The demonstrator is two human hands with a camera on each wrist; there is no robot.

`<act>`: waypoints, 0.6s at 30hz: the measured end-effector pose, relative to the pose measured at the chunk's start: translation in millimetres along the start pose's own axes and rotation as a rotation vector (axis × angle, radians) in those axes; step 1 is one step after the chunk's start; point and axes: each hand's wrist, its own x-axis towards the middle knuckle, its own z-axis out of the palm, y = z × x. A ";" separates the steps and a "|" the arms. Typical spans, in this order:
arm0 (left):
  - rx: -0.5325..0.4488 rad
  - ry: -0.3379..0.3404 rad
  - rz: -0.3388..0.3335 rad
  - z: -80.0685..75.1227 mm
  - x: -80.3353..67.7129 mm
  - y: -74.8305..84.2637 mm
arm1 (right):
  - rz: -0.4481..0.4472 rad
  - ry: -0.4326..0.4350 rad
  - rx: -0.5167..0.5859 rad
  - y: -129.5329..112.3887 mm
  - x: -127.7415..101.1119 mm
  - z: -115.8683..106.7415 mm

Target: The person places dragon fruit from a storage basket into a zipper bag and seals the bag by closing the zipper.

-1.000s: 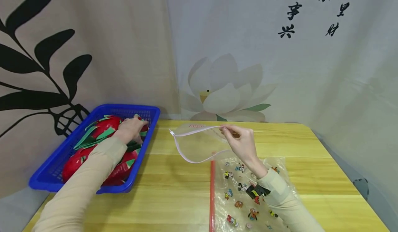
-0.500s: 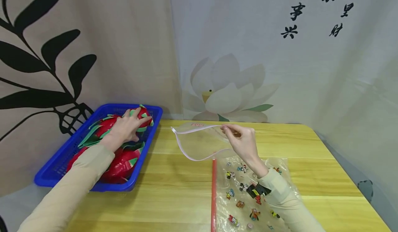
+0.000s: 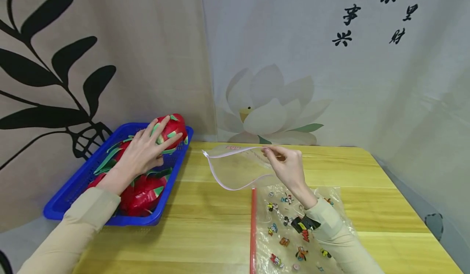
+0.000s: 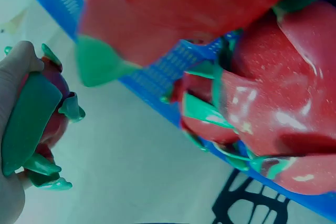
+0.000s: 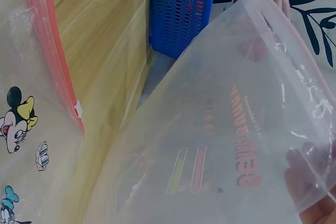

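My left hand [image 3: 143,147] grips a red dragon fruit [image 3: 177,124] with green scales, raised at the far right corner of the blue basket [image 3: 161,208]. In the left wrist view, fingers [image 4: 16,72] wrap round that fruit's green-scaled side. More dragon fruits [image 3: 145,194] lie in the basket below the hand. Over the table, my right hand [image 3: 288,166] pinches the rim of a clear zipper bag [image 3: 238,170], whose mouth gapes toward the basket. In the right wrist view the bag [image 5: 199,119] shows printed lettering, and some fingers are seen through it.
A larger clear bag [image 3: 273,241] with cartoon prints and a red zip edge lies flat on the wooden table [image 3: 205,233], under the right forearm. A printed cloth curtain [image 3: 165,62] hangs behind the table.
The left hand has lifted a dragon fruit from inside the basket up past its far right rim. My right hand and the zipper bag have stayed nearly still.
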 end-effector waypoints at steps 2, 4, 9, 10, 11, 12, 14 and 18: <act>-0.004 0.060 0.032 -3.6 -0.9 4.4 | -0.002 -0.001 -0.003 -0.3 0.3 -0.5; -0.013 0.109 0.062 -7.1 -1.2 9.4 | 0.005 -0.003 0.001 -0.7 0.4 -1.2; -0.033 0.200 0.135 -16.2 -0.4 25.2 | 0.016 -0.007 0.001 -0.3 0.8 -1.5; -0.033 0.218 0.152 -18.1 0.2 29.2 | 0.014 -0.006 0.000 0.1 0.8 -1.3; -0.029 0.235 0.170 -20.1 1.0 33.6 | 0.013 -0.004 -0.002 0.5 1.0 -1.2; -0.022 0.253 0.191 -22.0 2.0 38.3 | 0.012 0.000 -0.003 0.8 1.2 -1.2; -0.001 0.285 0.231 -26.0 4.7 48.2 | 0.008 0.011 -0.004 1.3 1.4 -0.8; 0.022 0.353 0.282 -33.9 11.0 67.0 | 0.012 0.020 -0.005 1.5 1.9 -0.2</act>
